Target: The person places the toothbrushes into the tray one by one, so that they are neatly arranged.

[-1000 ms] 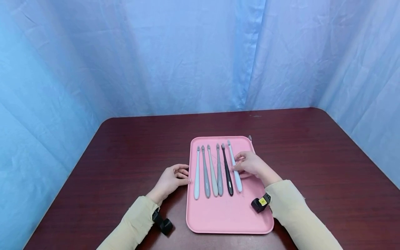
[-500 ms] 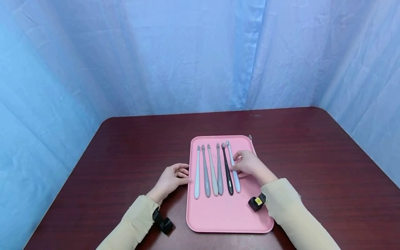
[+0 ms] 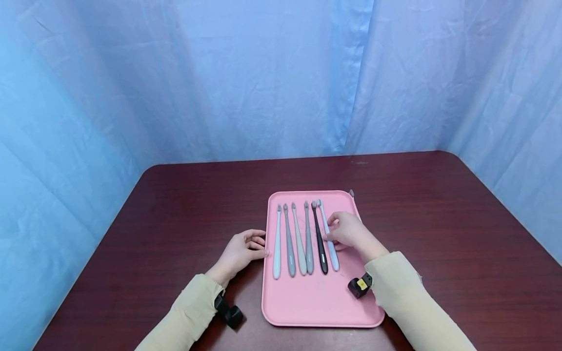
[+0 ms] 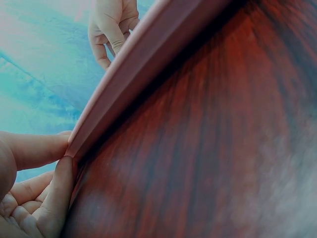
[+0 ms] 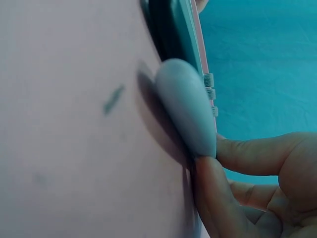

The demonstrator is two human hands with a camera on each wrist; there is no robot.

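A: Toothbrush (image 3: 328, 237), the pale blue one, lies rightmost of 6 on the pink tray (image 3: 320, 307); my right hand (image 3: 349, 230) pinches its handle.

B: And the left hand (image 3: 239, 251)?

A: It pinches the tray's left rim. I judge a sideways slip could knock the black toothbrush (image 3: 319, 239) touching it. Beyond: dark wood table (image 3: 175, 204), blue curtain (image 3: 219, 78).

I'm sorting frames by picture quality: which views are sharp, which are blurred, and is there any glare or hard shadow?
Head view: sharp and evenly lit, no glare on the pink tray, soft shadows only. Left wrist view: the table is smeared and out of focus, the left hand soft. Right wrist view: very close, the pale blue toothbrush softly focused and casting a dark shadow on the tray; right hand blurred.
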